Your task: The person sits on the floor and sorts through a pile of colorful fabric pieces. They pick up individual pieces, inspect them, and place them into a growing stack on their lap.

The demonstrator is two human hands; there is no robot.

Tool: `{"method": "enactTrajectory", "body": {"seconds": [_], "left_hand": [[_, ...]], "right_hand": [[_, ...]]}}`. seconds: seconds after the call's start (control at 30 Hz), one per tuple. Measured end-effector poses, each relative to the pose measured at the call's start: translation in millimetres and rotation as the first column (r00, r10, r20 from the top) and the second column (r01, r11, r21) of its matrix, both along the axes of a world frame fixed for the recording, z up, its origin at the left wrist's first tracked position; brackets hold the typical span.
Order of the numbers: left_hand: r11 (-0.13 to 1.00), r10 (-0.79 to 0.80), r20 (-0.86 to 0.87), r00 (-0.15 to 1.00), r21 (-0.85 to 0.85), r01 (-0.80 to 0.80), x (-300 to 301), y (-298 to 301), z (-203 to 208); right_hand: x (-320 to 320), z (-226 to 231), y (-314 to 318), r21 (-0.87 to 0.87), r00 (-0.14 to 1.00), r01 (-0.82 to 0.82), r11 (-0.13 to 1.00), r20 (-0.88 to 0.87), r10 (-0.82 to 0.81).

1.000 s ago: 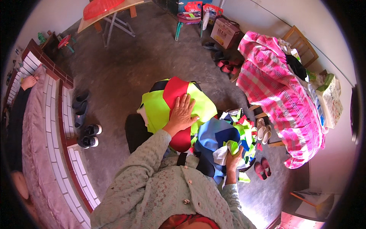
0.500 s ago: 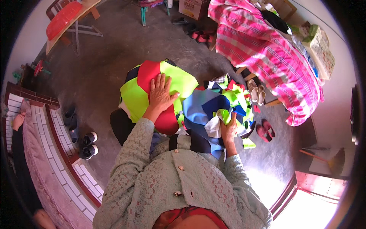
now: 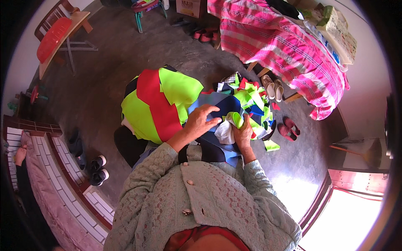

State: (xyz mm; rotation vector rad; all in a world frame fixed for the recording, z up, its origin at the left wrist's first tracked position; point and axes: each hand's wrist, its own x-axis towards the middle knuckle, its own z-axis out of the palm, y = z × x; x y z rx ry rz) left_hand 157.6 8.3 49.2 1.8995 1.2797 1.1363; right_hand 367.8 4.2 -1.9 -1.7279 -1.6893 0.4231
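My right hand (image 3: pixel 243 137) is closed on a white and lime fabric scrap (image 3: pixel 226 130), held above the blue cloth (image 3: pixel 209 100) across my lap. Just to its left, my left hand (image 3: pixel 198 124) has its fingers apart and slightly curved, reaching toward the scrap with nothing in it. A gap still shows between the left fingertips and the scrap. On my left side rests a large bundle of lime fabric (image 3: pixel 140 113) with a red piece (image 3: pixel 157 109) running through it. To the right lies a heap of lime, red, blue and white scraps (image 3: pixel 251 98).
A bed-like surface under a pink plaid cloth (image 3: pixel 268 46) stands at far right, with beige shoes (image 3: pixel 272 88) and dark red shoes (image 3: pixel 289 129) near it. Black shoes (image 3: pixel 99 170) sit at left by a tiled ledge (image 3: pixel 63 171), where another person's hand (image 3: pixel 19 155) shows.
My left hand has left the lime and red bundle and moved right, near the right hand. My right hand keeps the scrap, now slightly closer to the middle. The whole view has shifted slightly.
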Motion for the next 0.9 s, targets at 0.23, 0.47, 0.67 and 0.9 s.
{"method": "enactTrajectory", "body": {"seconds": [0.23,0.47,0.67,0.9], "left_hand": [[1.0,-0.005,-0.124,0.992,0.029,0.009,26,1,2],[0.999,-0.033,-0.131,0.991,-0.005,0.033,39,12,-4],[1.0,-0.022,-0.044,0.999,-0.008,0.021,48,11,-16],[0.989,0.132,0.27,0.954,-0.098,-0.109,39,8,-24]], "right_hand": [[-1,6,-3,-0.022,0.998,-0.018,1.0,0.066,0.02],[-5,8,-4,0.021,0.99,-0.109,0.994,0.092,0.107],[-6,19,-7,0.097,0.989,-0.066,0.993,0.138,0.052],[-11,26,-6,0.038,0.995,-0.046,0.998,0.085,0.043]]}}
